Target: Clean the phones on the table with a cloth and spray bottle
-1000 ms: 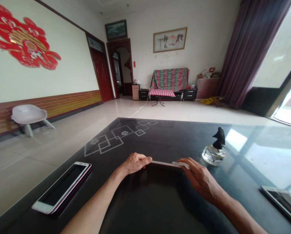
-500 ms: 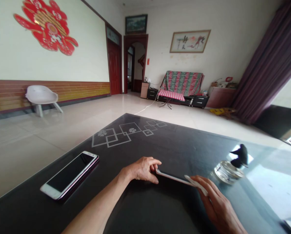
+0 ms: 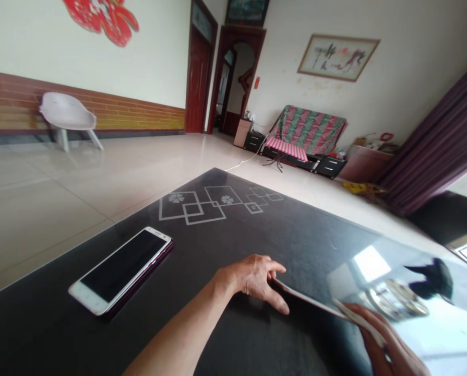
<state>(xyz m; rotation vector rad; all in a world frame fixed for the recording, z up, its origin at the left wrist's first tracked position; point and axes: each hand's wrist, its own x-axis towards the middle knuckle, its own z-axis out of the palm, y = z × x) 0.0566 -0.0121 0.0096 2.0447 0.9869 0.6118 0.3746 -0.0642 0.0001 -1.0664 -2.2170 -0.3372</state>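
Observation:
My left hand (image 3: 259,279) is low over the black table, its thumb and index finger spread, with curled fingers at the left end of a thin flat thing with a pale edge (image 3: 309,298). That thing is seen nearly edge-on, so its kind is unclear. At its right end my right hand (image 3: 390,339) grips a folded white cloth or tissue (image 3: 360,321) laid against it; part of this hand runs out of frame. A white smartphone (image 3: 119,271) with a dark screen lies on the left, on a dark reddish case or second flat thing.
A clear glass bottle (image 3: 397,300) with a black top (image 3: 432,281) stands right of my right hand. The glossy black table (image 3: 233,235) has a pattern of pale squares. Beyond it are a white chair (image 3: 69,116) and a small striped table (image 3: 286,148).
The view has tilted and turned, so the room sits higher and slanted. Both hands appear farther right and slightly lower, still at the thin flat thing. The smartphone lies as before.

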